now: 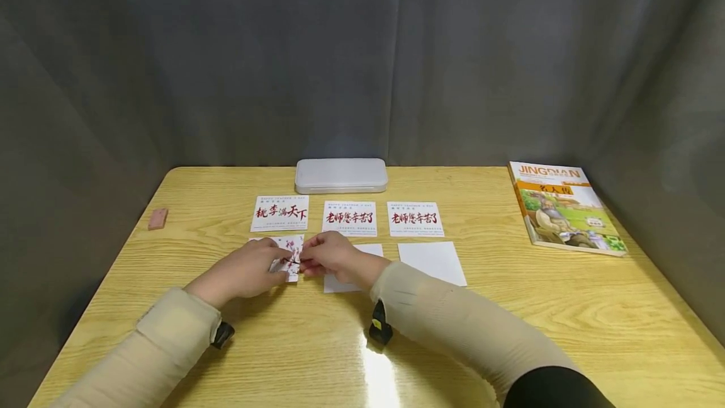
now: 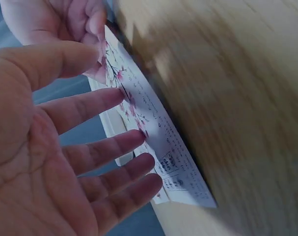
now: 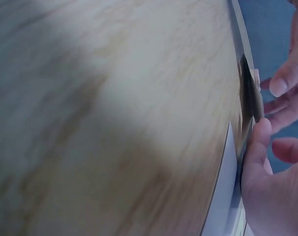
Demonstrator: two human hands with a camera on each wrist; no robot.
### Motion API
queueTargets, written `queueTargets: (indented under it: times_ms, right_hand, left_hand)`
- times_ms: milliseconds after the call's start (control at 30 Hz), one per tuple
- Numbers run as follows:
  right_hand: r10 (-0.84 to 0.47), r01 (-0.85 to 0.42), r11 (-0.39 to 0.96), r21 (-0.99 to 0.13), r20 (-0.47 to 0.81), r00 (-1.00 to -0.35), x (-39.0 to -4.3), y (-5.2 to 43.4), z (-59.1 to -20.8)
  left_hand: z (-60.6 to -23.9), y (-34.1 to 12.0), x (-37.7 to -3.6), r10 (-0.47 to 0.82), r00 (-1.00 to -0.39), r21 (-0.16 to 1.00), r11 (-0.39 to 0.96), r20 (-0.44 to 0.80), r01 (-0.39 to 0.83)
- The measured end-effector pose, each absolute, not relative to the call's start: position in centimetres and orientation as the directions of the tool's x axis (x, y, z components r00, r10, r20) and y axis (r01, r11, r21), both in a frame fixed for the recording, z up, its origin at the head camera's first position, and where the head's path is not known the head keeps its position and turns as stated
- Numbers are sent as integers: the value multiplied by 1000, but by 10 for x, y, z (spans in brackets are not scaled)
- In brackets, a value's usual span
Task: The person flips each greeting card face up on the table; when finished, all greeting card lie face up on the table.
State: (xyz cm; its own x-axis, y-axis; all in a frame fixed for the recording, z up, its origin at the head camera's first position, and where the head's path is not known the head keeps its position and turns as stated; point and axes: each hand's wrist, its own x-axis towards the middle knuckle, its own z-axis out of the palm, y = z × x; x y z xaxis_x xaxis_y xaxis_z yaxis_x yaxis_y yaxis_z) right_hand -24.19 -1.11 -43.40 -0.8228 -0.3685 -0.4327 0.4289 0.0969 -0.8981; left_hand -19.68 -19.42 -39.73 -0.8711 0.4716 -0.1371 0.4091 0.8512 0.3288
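Note:
A white card printed with pink blossoms (image 1: pixel 292 249) lies in the near row on the wooden table (image 1: pixel 283 345). My left hand (image 1: pixel 280 263) has straight, spread fingers (image 2: pixel 134 140) touching the face of this blossom card (image 2: pixel 163 147). My right hand (image 1: pixel 308 262) meets it from the right and pinches the card's edge (image 3: pixel 257 101) between thumb (image 3: pixel 259 135) and fingers. In the left wrist view the right hand (image 2: pixel 90 29) grips the card's far end, which is lifted off the table.
Three cards with red calligraphy (image 1: pixel 349 218) form the far row. Two blank white cards (image 1: pixel 433 262) lie right of the blossom card, one partly under my right wrist. A white case (image 1: pixel 341 175) sits at the back, a book (image 1: pixel 566 216) at the right, a pink eraser (image 1: pixel 158 218) at the left.

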Motion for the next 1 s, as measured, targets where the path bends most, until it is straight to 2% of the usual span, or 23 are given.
queueTargets:
  times_ms: [167,400,533,733,900,1000]
  right_hand:
    - [-405,431,133,-892,-446,-798,-241,-7,-432]
    - [-434,342,131,-931,-364,-824,-246,14,-407]
    - [-399,302,142,-943,-334,-854,-250,44,-395]
    - [-339,263,248,-932,-338,-878,-245,100,-396]
    - [-379,296,235,-926,-367,-849,-241,131,-401]
    - [-411,324,216,-921,-387,-825,-239,141,-402]
  left_hand:
    - [-403,-197,-197,467,-870,321,857,-159,402]
    - [-413,-198,-200,471,-871,271,864,-138,424]
    - [-415,-198,-200,474,-871,267,863,-129,430]
    - [-412,-194,-199,465,-881,273,862,-90,427]
    - [-406,-169,-197,500,-866,296,824,17,482]
    - [-403,-145,-195,565,-825,337,776,2,533]
